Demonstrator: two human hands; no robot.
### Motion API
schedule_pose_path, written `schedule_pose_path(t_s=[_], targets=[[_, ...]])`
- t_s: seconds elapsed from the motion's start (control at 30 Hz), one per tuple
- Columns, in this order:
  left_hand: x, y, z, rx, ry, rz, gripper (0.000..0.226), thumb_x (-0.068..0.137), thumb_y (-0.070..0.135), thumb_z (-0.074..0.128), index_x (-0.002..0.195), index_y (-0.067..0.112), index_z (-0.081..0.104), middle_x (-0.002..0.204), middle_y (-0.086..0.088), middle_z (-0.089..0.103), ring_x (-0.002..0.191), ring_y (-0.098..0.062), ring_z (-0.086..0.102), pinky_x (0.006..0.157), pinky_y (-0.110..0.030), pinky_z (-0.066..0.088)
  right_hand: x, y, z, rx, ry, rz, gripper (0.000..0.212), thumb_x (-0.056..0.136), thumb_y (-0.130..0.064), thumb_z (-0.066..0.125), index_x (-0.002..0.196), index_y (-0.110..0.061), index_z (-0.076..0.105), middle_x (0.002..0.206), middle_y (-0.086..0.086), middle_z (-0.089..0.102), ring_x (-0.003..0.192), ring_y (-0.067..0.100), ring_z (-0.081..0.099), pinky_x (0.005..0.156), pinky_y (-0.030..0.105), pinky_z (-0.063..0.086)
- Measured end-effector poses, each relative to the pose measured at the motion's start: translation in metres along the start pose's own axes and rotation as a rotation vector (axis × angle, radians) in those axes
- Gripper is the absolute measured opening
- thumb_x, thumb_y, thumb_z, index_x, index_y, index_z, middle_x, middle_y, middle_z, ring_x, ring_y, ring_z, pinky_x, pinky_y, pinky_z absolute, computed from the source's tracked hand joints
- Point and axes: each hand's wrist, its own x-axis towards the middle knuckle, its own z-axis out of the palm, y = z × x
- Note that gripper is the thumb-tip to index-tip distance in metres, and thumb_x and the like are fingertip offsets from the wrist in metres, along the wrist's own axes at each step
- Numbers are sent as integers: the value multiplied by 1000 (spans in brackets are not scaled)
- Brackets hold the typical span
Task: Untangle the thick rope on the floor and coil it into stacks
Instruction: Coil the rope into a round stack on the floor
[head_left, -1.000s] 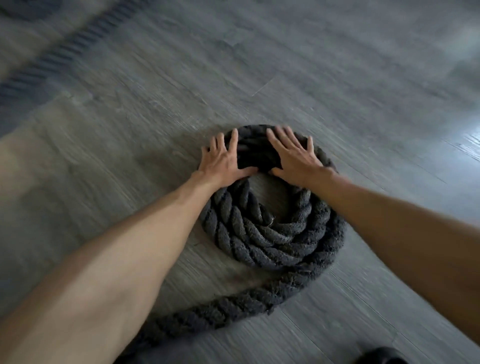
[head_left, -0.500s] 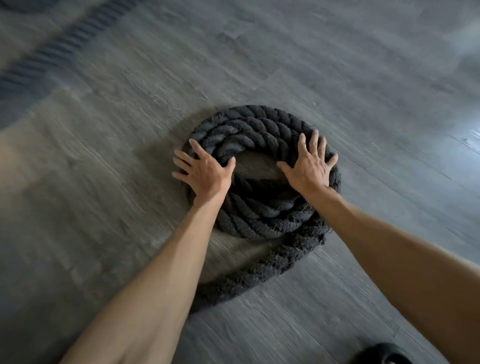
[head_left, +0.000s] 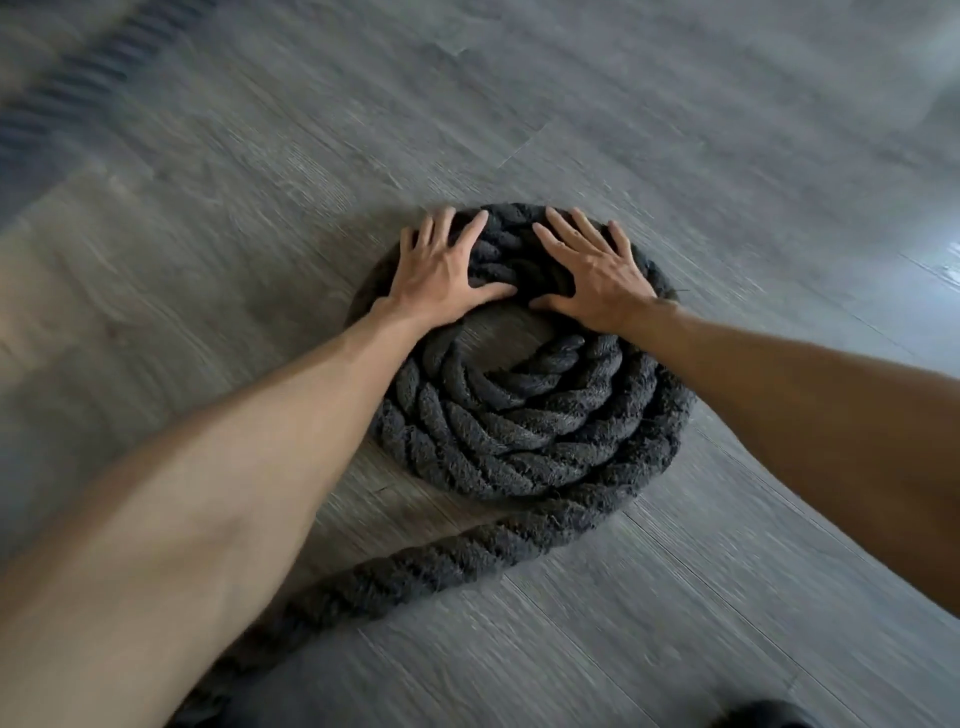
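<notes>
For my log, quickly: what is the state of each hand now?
Left hand: open, fingers spread, pressing on the rope coil.
Right hand: open, fingers spread, pressing on the same coil.
</notes>
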Motion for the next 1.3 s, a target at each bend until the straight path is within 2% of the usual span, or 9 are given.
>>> schedule_pose_path(t_s=[0.1, 0.27, 0.4, 0.6, 0.83, 0.97, 1.13, 1.23, 1.3], targets=[[-18, 5, 2, 30, 48, -65, 100, 76, 85, 36, 153, 22, 24, 149, -20, 33, 134, -38, 34, 106, -55, 30, -7, -16, 3, 26, 26, 105, 90, 89, -70, 51, 160, -35, 9, 169, -5, -1, 155, 20, -9, 122, 61, -1], [-66, 1, 1, 20, 22, -343, 103, 78, 85, 35, 155, 19, 16, 152, -26, 28, 137, -42, 28, 106, -60, 25, -62, -72, 16, 208, 96, 599, 88, 93, -70, 39, 161, -22, 8, 168, 11, -6, 153, 33, -16, 121, 57, -11], [-89, -5, -7, -39, 23, -559, 107, 73, 88, 40, 152, 20, 20, 147, -26, 31, 135, -41, 27, 106, -62, 24, -91, -112, 33, 208, 158, 704, 89, 92, -72, 30, 160, -17, 14, 167, 15, -4, 153, 33, -16, 122, 56, -10], [-107, -3, -10, -161, 33, -715, 107, 70, 84, 52, 151, 21, 23, 151, -25, 25, 140, -41, 19, 108, -64, 19, -75, -102, 33, 111, 217, 562, 79, 93, -73, 23, 159, -28, 22, 168, 11, 6, 155, 31, -8, 123, 57, -4], [-165, 31, -3, -303, 138, -961, 104, 76, 82, 48, 153, 17, 21, 151, -30, 24, 141, -43, 21, 109, -57, 23, 3, -43, 4, 28, 61, 39, 78, 91, -79, 20, 157, -39, 23, 168, 0, 10, 156, 21, -1, 125, 49, 0], [-165, 45, -4, -353, 160, -977, 100, 77, 76, 55, 149, 12, 24, 148, -29, 27, 138, -42, 24, 106, -53, 28, 22, -31, 1, 2, 7, -66, 73, 93, -77, 16, 158, -43, 15, 169, -2, 3, 155, 21, -7, 124, 52, -5], [-100, 14, -17, -360, 225, -707, 87, 80, 63, 61, 147, 17, 29, 154, -26, 21, 144, -43, 15, 115, -59, 13, -2, -61, 6, 57, 37, 208, 68, 99, -69, 20, 159, -39, 8, 169, -2, -4, 154, 29, -13, 118, 66, -11], [-44, -5, -26, -308, 13, -475, 100, 76, 72, 60, 153, 22, 20, 159, -23, 13, 147, -41, 9, 117, -59, 8, -44, -98, 19, 93, 57, 525, 86, 92, -69, 37, 160, -29, 4, 168, 10, -9, 152, 37, -17, 113, 71, -11], [-15, -13, -30, -247, -141, -357, 113, 69, 80, 58, 155, 25, 10, 161, -20, 6, 147, -40, 6, 117, -60, 5, -72, -119, 33, 93, 98, 612, 93, 87, -67, 43, 161, -24, 5, 168, 12, -8, 152, 37, -18, 115, 70, -10]])
